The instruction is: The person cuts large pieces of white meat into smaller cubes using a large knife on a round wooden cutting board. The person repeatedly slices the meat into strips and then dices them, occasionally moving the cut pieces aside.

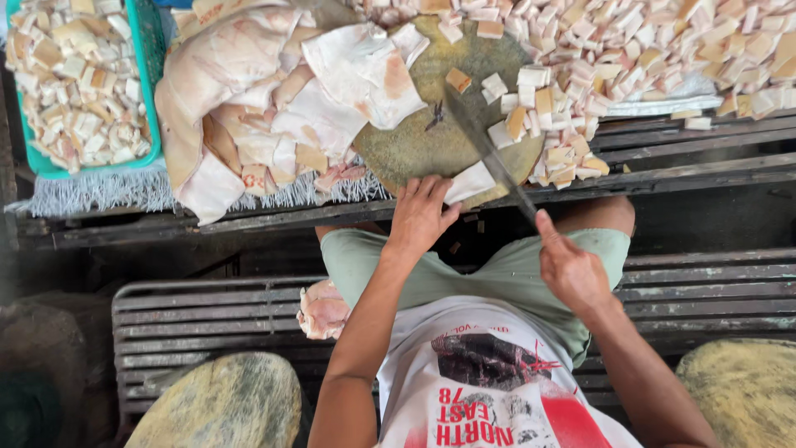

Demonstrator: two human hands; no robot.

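The slatted table (705, 170) in front of me carries a broad heap of cut pork-skin cubes (663, 41) on its far right, a pile of uncut skin sheets (274, 99) to the left, and a green basket (151, 50) of more cubes at the far left. Between the piles lies my round chopping block (414, 141). My right hand (570, 270) is closed around the handle of the long knife (489, 153), its blade slanting across the block. My left hand (421, 214) presses flat, fingers spread, on a pale skin strip (470, 182) at the block's near edge.
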